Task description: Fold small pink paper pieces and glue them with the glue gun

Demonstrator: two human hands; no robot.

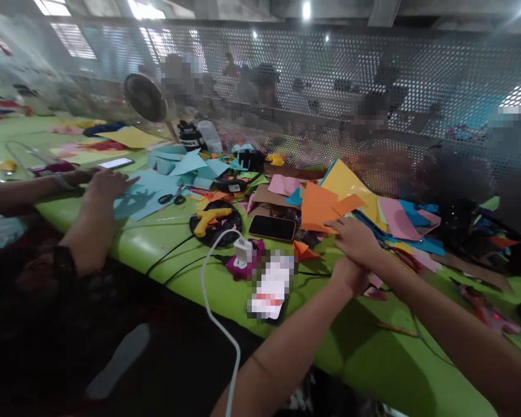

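My right hand (356,238) lies flat with fingers stretched out, its tips at the edge of an orange paper sheet (319,205) in a pile of coloured paper. My left hand (349,277) sits just under my right wrist, with its fingers hidden by my right hand. A small folded orange scrap (304,250) lies just left of both hands. A black phone (272,227) rests face up beside it.
On the green table (373,359) lie a yellow glue gun (211,219), a white charger (243,250) with its cable (212,313) and scissors (172,198). A co-worker's hand (106,184) presses on light blue paper (150,191). A perforated screen (373,87) closes the far side.
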